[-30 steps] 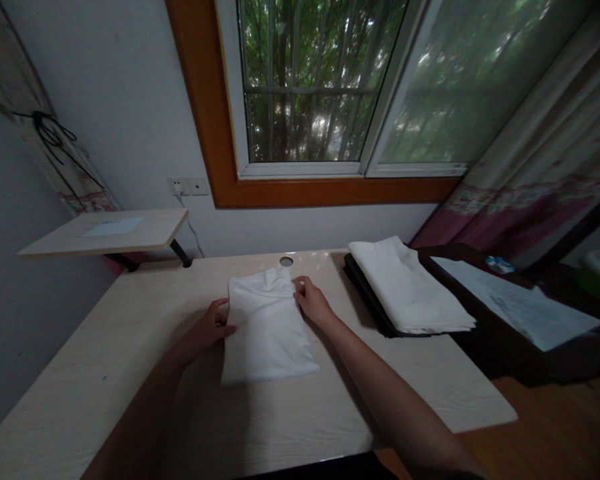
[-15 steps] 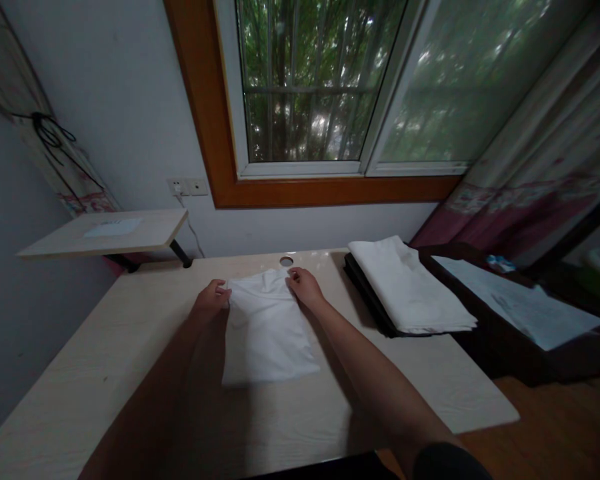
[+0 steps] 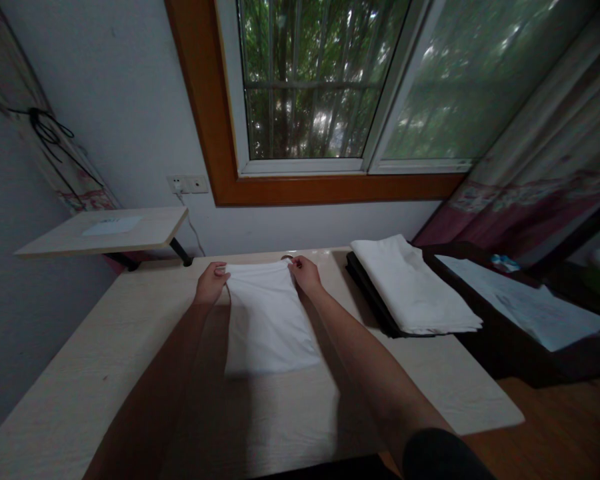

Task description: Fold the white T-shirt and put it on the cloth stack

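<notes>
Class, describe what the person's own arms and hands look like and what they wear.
The left hand and right hand are bare: no gloves, rings or watch show. Forearms are uncovered; a dark sleeve covers the right upper arm.

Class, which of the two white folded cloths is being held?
The middle cloth: left hand and right hand pinch its far corners. The other cloth lies untouched on the dark tray.

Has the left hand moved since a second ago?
Yes. The left hand slid along the white cloth from its side edge to its far corner, away from the person, nearly level with the cable hole.
</notes>
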`<control>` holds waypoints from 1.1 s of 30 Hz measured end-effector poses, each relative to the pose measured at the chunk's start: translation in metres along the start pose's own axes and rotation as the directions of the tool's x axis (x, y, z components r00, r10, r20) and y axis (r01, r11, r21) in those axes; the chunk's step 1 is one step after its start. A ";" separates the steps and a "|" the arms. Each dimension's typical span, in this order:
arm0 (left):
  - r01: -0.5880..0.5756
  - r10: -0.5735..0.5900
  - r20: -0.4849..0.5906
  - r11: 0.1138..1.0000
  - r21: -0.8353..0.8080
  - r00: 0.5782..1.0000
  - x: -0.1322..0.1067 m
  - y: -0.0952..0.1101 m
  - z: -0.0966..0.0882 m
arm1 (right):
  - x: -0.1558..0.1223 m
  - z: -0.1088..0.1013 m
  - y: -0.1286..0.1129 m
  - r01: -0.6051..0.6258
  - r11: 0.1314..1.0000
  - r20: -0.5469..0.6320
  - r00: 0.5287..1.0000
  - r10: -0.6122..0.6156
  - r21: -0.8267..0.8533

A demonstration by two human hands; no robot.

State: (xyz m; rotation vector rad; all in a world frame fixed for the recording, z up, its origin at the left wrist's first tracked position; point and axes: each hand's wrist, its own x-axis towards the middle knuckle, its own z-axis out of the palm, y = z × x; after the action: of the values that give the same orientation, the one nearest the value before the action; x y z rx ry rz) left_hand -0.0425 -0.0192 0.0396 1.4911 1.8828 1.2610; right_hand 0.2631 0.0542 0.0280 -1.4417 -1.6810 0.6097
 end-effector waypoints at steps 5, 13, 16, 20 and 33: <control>-0.027 0.031 -0.048 0.996 0.087 0.998 -0.004 0.007 0.010 | -0.004 0.007 -0.001 -0.027 1.000 -0.042 0.999 0.027 0.001; -0.137 0.158 -0.056 0.952 0.273 0.986 -0.013 0.025 0.016 | -0.015 0.000 -0.017 0.017 0.999 -0.087 0.996 -0.020 -0.039; -0.246 0.257 0.018 0.903 0.353 0.966 -0.024 0.035 0.019 | -0.026 -0.002 -0.031 0.096 0.993 -0.068 0.993 -0.100 -0.065; -0.377 0.324 0.195 0.832 0.408 0.926 -0.053 0.043 0.039 | -0.056 0.010 -0.050 0.311 0.938 0.103 0.949 -0.298 -0.154; -0.349 0.282 0.208 0.687 0.638 0.937 -0.100 0.018 0.043 | -0.095 0.001 -0.022 0.337 0.862 0.311 0.924 -0.224 -0.379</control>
State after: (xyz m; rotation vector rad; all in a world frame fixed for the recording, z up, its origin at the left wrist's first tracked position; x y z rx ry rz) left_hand 0.0338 -0.0942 0.0135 2.2813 2.2021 0.6020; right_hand 0.2510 -0.0422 0.0195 -1.4069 -2.2941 0.2768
